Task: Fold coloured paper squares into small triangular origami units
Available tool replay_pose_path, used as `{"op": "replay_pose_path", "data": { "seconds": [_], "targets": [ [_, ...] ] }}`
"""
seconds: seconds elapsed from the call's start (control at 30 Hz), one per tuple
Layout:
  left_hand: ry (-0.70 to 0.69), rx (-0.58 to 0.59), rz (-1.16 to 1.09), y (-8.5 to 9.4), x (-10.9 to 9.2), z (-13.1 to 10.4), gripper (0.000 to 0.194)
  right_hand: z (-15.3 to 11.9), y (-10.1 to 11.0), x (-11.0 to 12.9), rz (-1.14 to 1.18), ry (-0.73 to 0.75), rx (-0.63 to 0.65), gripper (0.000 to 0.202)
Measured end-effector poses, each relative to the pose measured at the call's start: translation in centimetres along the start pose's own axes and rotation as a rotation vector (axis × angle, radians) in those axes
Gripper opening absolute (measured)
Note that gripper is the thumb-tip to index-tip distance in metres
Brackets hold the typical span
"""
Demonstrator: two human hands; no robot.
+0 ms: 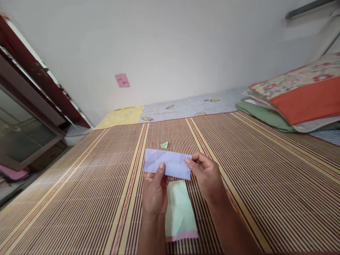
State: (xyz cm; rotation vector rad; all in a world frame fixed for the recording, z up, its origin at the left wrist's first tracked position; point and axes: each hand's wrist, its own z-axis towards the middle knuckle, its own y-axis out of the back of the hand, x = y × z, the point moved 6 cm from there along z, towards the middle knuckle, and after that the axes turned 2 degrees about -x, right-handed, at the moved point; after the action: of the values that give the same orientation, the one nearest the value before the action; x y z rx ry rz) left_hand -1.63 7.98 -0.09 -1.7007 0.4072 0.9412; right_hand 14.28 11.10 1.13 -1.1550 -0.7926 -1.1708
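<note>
A creased strip of lavender paper is held up between my two hands. My left hand grips its lower edge, thumb flat on the front and fingers behind. At the right end, my right hand pinches the paper between thumb and fingers. Below it, a pale green sheet of paper with a pink strip along its near edge lies on the mat, partly hidden by my left hand. Just beyond the lavender paper sits a small folded green paper piece.
The striped bamboo mat covers the bed, with patterned cloth along the wall behind. Folded bedding and an orange floral pillow are stacked at the right. A pink note sticks to the wall. A glass-fronted cabinet stands at the left.
</note>
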Motion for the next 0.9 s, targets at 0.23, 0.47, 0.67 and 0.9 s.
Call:
{"op": "replay_pose_path", "data": {
  "seconds": [0.23,0.47,0.67,0.9],
  "targets": [
    [0.09,0.01,-0.1,0.2,-0.1,0.1,0.037,0.0,0.3,0.1,-0.074,0.088,-0.023,0.012],
    [0.015,0.102,0.243,-0.1,0.1,-0.2,0.03,-0.1,0.1,0.4,-0.021,0.075,-0.039,0.011],
    [-0.042,0.054,0.311,0.3,-0.7,-0.2,0.028,-0.6,0.0,4.1,-0.477,0.447,0.184,0.052],
    [-0.002,0.163,0.319,-0.7,-0.2,-0.7,0.027,-0.5,0.0,4.4,-0.476,0.458,0.225,0.01]
  ]
}}
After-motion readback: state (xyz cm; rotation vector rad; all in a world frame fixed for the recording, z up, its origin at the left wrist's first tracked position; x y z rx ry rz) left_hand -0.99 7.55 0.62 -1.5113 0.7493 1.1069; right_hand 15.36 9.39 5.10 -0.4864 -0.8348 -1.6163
